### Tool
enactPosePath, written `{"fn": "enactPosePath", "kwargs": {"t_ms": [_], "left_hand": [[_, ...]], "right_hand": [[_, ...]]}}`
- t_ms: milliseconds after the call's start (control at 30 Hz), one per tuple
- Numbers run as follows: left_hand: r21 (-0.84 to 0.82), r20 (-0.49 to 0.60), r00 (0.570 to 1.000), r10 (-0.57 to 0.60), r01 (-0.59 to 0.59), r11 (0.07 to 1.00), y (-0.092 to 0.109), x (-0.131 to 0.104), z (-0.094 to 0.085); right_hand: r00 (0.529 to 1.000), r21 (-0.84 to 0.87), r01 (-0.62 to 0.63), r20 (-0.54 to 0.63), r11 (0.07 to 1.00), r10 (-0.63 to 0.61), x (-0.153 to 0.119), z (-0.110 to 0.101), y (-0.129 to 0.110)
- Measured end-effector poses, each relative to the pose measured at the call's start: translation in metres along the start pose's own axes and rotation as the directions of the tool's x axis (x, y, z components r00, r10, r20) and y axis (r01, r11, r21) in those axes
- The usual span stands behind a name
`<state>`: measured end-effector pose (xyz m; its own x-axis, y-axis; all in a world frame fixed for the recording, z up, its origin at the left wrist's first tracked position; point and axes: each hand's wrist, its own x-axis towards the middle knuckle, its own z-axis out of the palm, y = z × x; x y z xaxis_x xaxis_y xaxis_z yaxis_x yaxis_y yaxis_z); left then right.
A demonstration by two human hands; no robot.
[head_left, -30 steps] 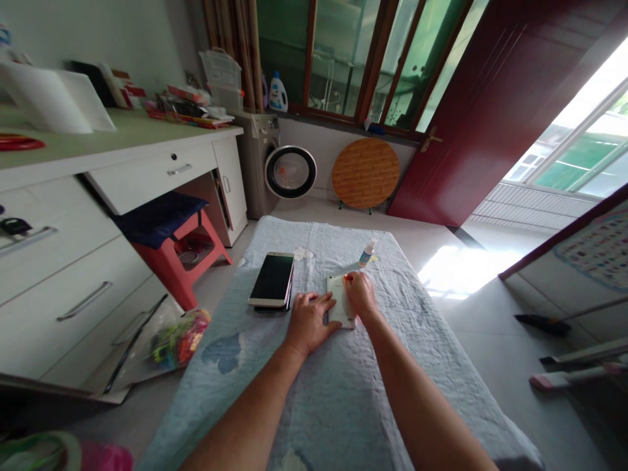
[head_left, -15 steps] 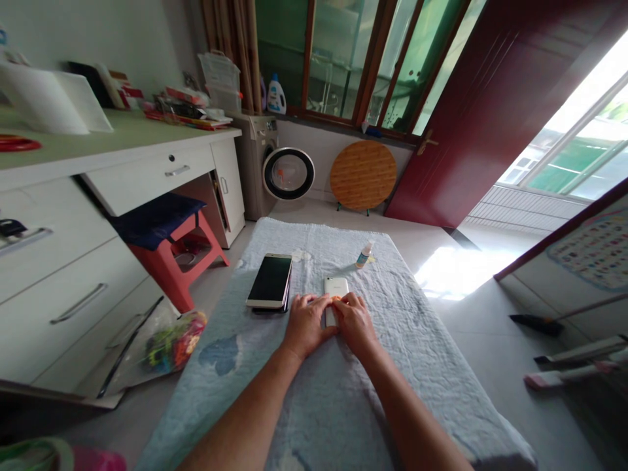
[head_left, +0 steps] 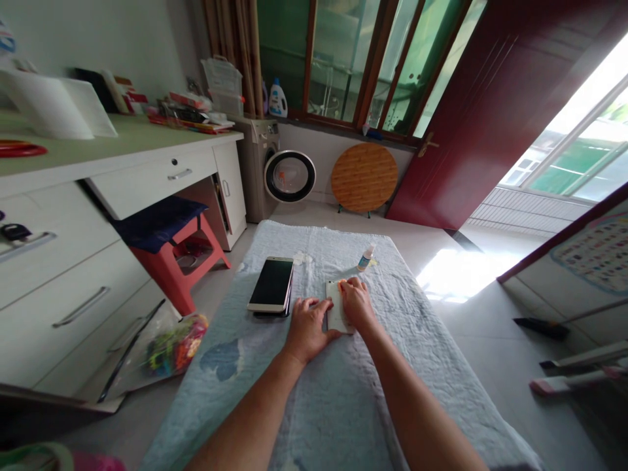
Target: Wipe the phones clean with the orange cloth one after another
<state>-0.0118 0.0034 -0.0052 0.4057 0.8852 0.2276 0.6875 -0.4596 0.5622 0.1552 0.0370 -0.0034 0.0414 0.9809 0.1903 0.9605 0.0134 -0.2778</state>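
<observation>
A white phone [head_left: 338, 318] lies back side up on the cloth-covered table. My left hand [head_left: 309, 324] steadies it from the left, the index finger at its side edge and the thumb by its lower end. Pinched in the fingers of my right hand [head_left: 357, 302] is a small orange piece [head_left: 342, 285], perhaps a cloth or pad, pressed on the upper part of the phone's back. Left of my hands, a gold-framed phone [head_left: 272, 284] with a dark screen rests on another dark device [head_left: 288, 307]. A small spray bottle [head_left: 365, 259] stands upright beyond my right hand.
A pale blue cloth [head_left: 235, 405] covers the table. To the left are a red stool [head_left: 181, 275], a plastic bag [head_left: 161, 347] and a white desk [head_left: 132, 173]. Behind stand a washing machine [head_left: 255, 170] with its door open and a round wooden board [head_left: 364, 176].
My right hand has moved up and to the right over the phone with the orange piece, away from my left hand. My left hand stays at the phone's left side.
</observation>
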Motion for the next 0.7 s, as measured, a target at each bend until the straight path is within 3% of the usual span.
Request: {"fn": "enactPosePath", "kwargs": {"t_ms": [100, 233, 433, 700], "left_hand": [[0.001, -0.002, 1.000, 0.003, -0.003, 1.000, -0.001, 0.000, 0.002], [-0.013, -0.036, 0.999, 0.017, -0.018, 1.000, -0.004, -0.001, 0.008], [-0.003, -0.027, 0.999, 0.022, -0.022, 1.000, -0.005, -0.003, 0.012], [0.071, 0.020, 1.000, 0.021, -0.022, 0.997, -0.005, 0.000, 0.008]], "right_hand": [[1.000, -0.037, -0.004, 0.005, 0.999, 0.004, 0.013, 0.003, -0.006], [0.999, -0.045, 0.041, 0.005, 0.998, -0.041, 0.007, 0.003, -0.013], [0.978, 0.041, 0.208, 0.021, 0.977, -0.209, -0.030, -0.006, -0.018], [0.966, 0.182, 0.241, 0.045, 0.953, -0.253, -0.075, -0.025, -0.019]]}}
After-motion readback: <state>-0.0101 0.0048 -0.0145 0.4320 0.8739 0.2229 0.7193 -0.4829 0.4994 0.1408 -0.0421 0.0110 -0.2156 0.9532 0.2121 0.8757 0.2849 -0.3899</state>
